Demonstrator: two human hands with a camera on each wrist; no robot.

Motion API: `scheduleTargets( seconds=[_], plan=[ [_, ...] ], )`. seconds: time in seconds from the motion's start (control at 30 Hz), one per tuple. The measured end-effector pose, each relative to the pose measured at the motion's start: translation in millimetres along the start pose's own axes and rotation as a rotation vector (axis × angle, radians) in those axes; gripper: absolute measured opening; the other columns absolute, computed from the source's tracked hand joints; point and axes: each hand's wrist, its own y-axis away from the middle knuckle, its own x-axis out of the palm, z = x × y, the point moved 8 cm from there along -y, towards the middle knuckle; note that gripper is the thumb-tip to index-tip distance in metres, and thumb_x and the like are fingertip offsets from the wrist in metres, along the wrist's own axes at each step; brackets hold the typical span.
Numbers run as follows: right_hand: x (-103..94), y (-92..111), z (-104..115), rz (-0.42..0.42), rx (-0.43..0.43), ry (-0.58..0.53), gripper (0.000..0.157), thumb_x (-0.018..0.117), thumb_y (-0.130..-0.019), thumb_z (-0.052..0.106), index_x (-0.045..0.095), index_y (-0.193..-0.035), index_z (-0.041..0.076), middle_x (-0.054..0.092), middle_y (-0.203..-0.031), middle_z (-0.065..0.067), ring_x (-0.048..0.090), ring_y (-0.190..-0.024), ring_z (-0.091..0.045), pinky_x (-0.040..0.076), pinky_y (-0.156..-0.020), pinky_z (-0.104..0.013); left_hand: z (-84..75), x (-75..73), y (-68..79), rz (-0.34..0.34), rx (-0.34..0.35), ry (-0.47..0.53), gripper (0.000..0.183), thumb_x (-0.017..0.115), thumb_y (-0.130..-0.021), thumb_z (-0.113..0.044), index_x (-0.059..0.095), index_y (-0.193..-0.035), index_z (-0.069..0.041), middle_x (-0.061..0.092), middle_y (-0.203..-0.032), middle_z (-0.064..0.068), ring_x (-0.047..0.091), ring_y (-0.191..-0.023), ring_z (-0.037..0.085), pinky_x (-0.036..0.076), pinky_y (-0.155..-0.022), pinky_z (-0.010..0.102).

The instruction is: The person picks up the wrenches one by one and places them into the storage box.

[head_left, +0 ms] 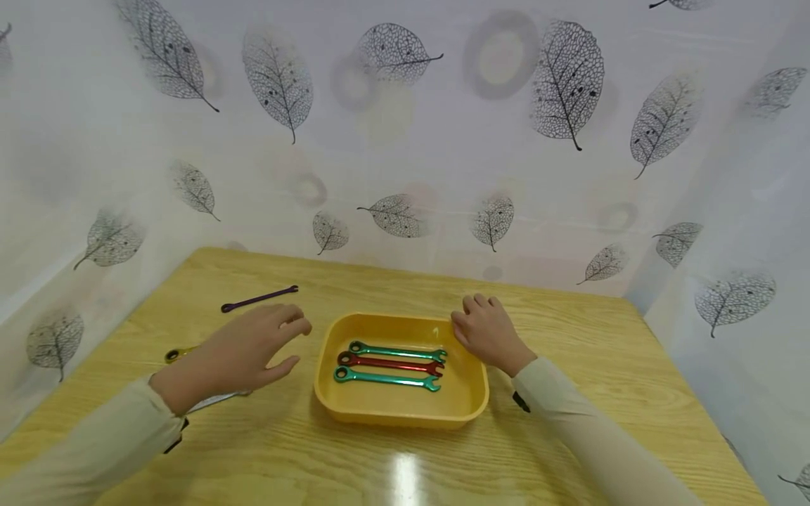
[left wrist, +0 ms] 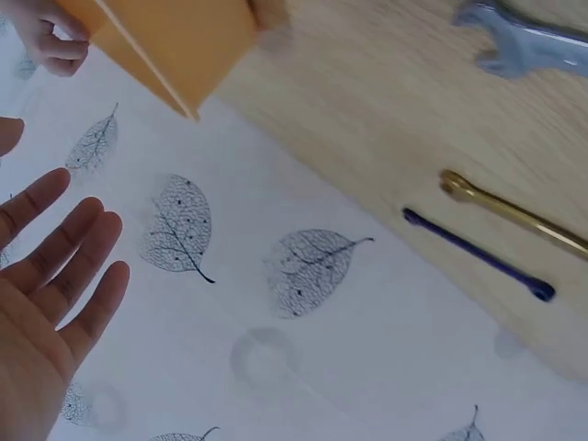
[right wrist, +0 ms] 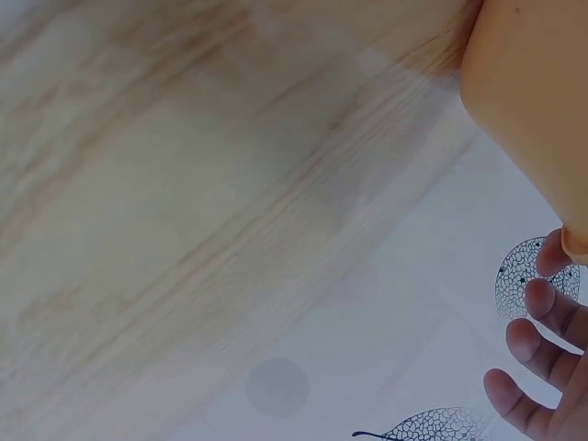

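A yellow plastic tray point(head_left: 405, 420) holds three combination wrenches side by side: a green wrench point(head_left: 399, 352), a red wrench point(head_left: 392, 363) and a teal wrench point(head_left: 386, 379). At the tray's far right corner, my right hand point(head_left: 490, 334) pinches the rim, its other fingers loosely bent outside the wall. My left hand point(head_left: 253, 348) hovers left of the tray, fingers spread and relaxed, holding nothing. Beneath its forearm lie a gold wrench point(left wrist: 514, 211) and a silver wrench point(left wrist: 542, 46), both mostly hidden in the head view. A purple wrench point(head_left: 259, 299) rests farther back.
The wood-grain table point(head_left: 569, 436) runs back to a pale curtain point(head_left: 418, 140) printed with leaves, which also encloses both sides. Light glares off the tabletop in front of the tray.
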Motion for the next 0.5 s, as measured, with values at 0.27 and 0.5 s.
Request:
scheduleTargets(
  seconds=[0.27,0.5],
  plan=[
    [2.0,0.3,-1.0,0.013,0.010,-0.006,0.012,0.060,-0.088,0.021,0.061,-0.079,0.014,0.045,-0.072,-0.004,0.034,-0.066,-0.019,0.027,-0.062,-0.032,4.6,3.2,31.0,0.055,0.008,-0.008,0.042,0.073,-0.077,-0.025,0.059,-0.114,-0.011,0.058,-0.109,0.007,0.057,-0.081,0.013,0.050,-0.065,0.029],
    [0.5,0.3,0.2,-0.002,0.008,-0.011,0.011,0.061,-0.087,0.021,0.061,-0.078,0.014,0.044,-0.071,-0.003,0.034,-0.065,-0.018,0.026,-0.061,-0.031,14.7,18.6,59.0,0.106,-0.025,0.003,0.040,0.073,-0.077,-0.027,0.061,-0.112,-0.011,0.060,-0.105,0.004,0.060,-0.083,0.014,0.051,-0.065,0.031]
  ],
)
